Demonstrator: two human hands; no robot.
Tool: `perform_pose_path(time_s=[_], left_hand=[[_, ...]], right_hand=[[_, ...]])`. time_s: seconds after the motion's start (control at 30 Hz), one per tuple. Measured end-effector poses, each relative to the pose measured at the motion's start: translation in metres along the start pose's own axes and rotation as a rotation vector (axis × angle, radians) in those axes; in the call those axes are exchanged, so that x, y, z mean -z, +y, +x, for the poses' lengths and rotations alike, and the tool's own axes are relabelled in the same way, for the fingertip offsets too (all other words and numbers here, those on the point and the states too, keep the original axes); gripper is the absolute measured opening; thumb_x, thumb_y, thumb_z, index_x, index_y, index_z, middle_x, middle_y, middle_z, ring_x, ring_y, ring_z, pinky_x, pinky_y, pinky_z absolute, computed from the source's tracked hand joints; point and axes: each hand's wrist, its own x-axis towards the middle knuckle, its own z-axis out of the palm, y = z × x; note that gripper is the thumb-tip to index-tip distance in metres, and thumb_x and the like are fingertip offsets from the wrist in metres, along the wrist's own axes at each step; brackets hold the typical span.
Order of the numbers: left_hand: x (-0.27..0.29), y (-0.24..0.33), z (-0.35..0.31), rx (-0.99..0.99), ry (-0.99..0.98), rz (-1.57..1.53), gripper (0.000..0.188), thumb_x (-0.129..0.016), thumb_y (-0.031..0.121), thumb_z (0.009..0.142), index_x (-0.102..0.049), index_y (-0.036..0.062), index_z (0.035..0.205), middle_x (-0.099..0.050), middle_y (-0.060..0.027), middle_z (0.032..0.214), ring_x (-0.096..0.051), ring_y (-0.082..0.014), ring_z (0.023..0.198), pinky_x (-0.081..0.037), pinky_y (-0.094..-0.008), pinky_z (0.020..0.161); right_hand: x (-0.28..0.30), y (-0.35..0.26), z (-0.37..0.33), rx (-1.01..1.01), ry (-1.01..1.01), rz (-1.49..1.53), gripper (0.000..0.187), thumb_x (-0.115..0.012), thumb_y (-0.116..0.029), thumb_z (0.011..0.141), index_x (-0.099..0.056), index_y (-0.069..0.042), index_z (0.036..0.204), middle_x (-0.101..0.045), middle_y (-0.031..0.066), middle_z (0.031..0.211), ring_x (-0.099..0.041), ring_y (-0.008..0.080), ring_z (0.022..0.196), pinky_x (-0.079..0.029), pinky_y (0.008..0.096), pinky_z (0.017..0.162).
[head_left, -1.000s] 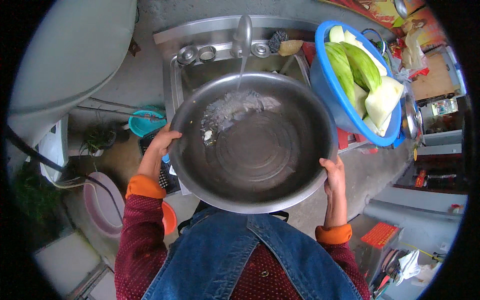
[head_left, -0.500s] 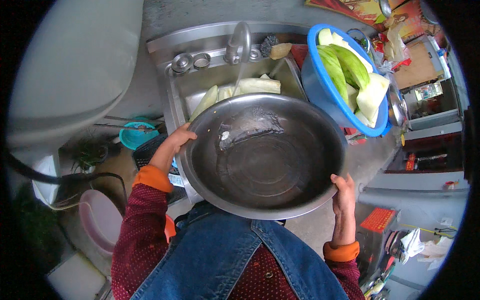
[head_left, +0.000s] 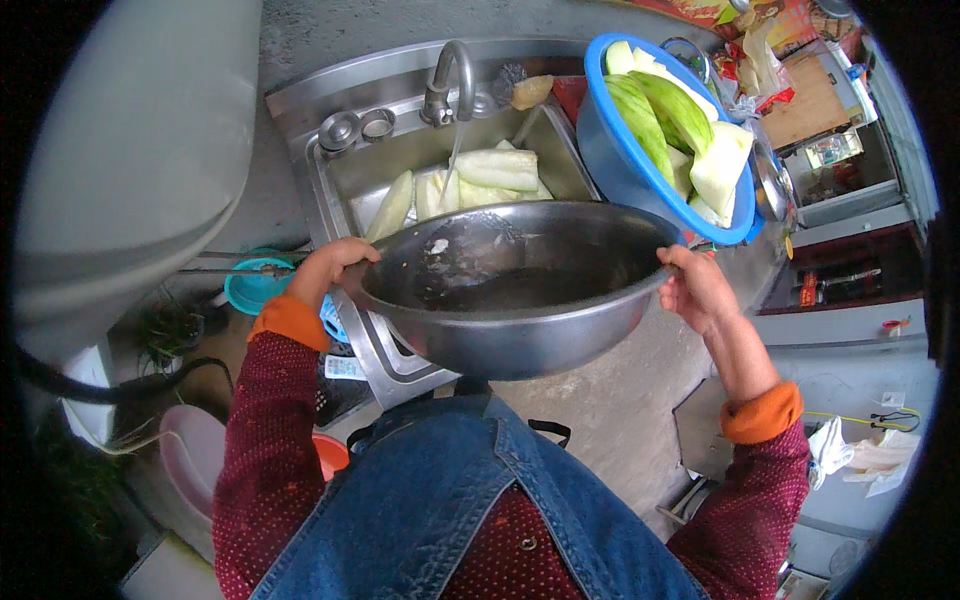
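Observation:
A wide stainless steel basin [head_left: 520, 335] is held up at the sink's near edge, its opening tipped away from me toward the sink. My left hand [head_left: 335, 264] grips its left rim, and my right hand [head_left: 697, 284] grips the right rim. Dark wetness and a few small pale bits show inside; how much liquid it holds I cannot tell. Behind it, pale green melon pieces [head_left: 497, 170] lie in the steel sink [head_left: 375, 160]. From the faucet [head_left: 437, 100] a thin stream falls onto them. The basin hides the sink's near part.
A blue tub [head_left: 640, 165] heaped with green melon rind and pale pieces stands right of the sink. Drain strainers [head_left: 340, 130], a scouring pad and a sponge [head_left: 531, 92] sit along the back ledge. Lower left are a turquoise bowl [head_left: 255, 284] and a pink basin [head_left: 192, 450].
The basin has tipped away from me, so its near outer wall now shows. My right hand has risen with the rim. More of the melon pieces in the sink can be seen.

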Motion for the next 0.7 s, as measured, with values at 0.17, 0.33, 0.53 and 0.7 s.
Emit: perform_pose_path(time_s=[0.17,0.33,0.53,0.7], left_hand=[[0.002,0.007,-0.014,0.054,0.042,-0.046,0.026,-0.056,0.009,0.075,-0.053,-0.0069,0.095,-0.061,-0.0185,0.09,-0.062,-0.0341,0.076,-0.054,-0.0502,0.067],[0.0,0.007,-0.016,0.102,0.026,-0.005,0.027,-0.055,0.011,0.077,-0.052,-0.0057,0.098,-0.062,-0.0168,0.087,-0.063,-0.0312,0.073,-0.055,-0.0462,0.066],[-0.001,-0.002,-0.014,0.038,0.022,0.06,0.029,-0.055,0.013,0.077,-0.053,-0.0024,0.102,-0.063,-0.0121,0.083,-0.064,-0.0269,0.068,-0.054,-0.0385,0.062],[-0.009,-0.004,-0.028,-0.072,0.094,0.035,0.029,-0.056,0.013,0.077,-0.054,0.0012,0.103,-0.062,-0.0137,0.093,-0.062,-0.0232,0.081,-0.052,-0.0385,0.067]], right_hand=[[-0.01,-0.023,0.02,-0.043,-0.072,-0.055,0.018,-0.058,-0.02,0.081,-0.052,-0.009,0.067,-0.052,-0.0014,0.055,-0.051,0.0101,0.044,-0.044,0.0251,0.042],[-0.009,-0.026,0.025,-0.073,-0.045,-0.077,0.018,-0.057,-0.02,0.082,-0.053,-0.009,0.068,-0.053,-0.0015,0.055,-0.052,0.0097,0.044,-0.045,0.0239,0.043],[0.003,-0.013,0.019,-0.02,-0.075,-0.029,0.016,-0.057,-0.018,0.082,-0.053,-0.006,0.072,-0.054,0.0004,0.056,-0.053,0.0109,0.043,-0.045,0.0243,0.041],[0.018,0.012,0.017,0.002,-0.116,0.047,0.016,-0.058,-0.017,0.082,-0.053,-0.002,0.081,-0.055,0.0014,0.057,-0.052,0.0111,0.042,-0.045,0.0237,0.041]])
